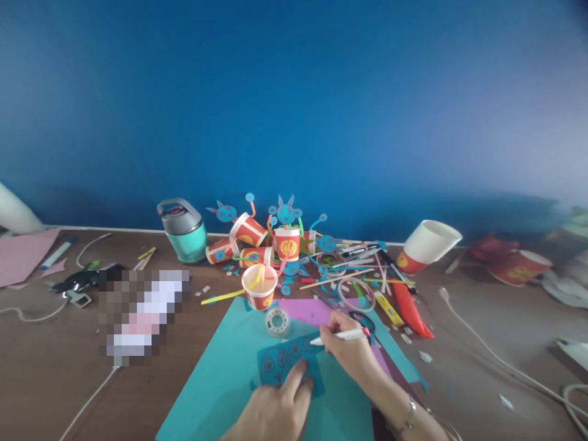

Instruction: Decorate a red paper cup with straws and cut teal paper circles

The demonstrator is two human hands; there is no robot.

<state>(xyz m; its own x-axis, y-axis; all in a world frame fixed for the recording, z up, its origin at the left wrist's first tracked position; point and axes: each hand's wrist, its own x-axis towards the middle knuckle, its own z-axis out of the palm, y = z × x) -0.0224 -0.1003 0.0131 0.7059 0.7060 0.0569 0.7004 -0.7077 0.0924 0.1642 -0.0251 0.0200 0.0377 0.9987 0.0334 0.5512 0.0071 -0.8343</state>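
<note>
My right hand (346, 349) grips a white marker (346, 335) with a red end, its tip at a drawn circle on a small dark blue paper (287, 361). Round shapes with hearts and a face are drawn on that paper in dark reddish lines. With fingers stretched out, my left hand (280, 404) presses on the paper's lower part and covers some of it. Beneath lies a large turquoise sheet (215, 373). A tape roll (277, 321) rests just above the drawing, near a paper cup (260, 286) with bent straws in it.
Decorated red cups (288, 244) with blue paper figures stand and lie at the back. A turquoise flask (184, 233) is left of them. Stacked white cups (427, 245), a red pouch (408, 309), a glue tube (388, 308) and a white cable (496, 361) lie to the right.
</note>
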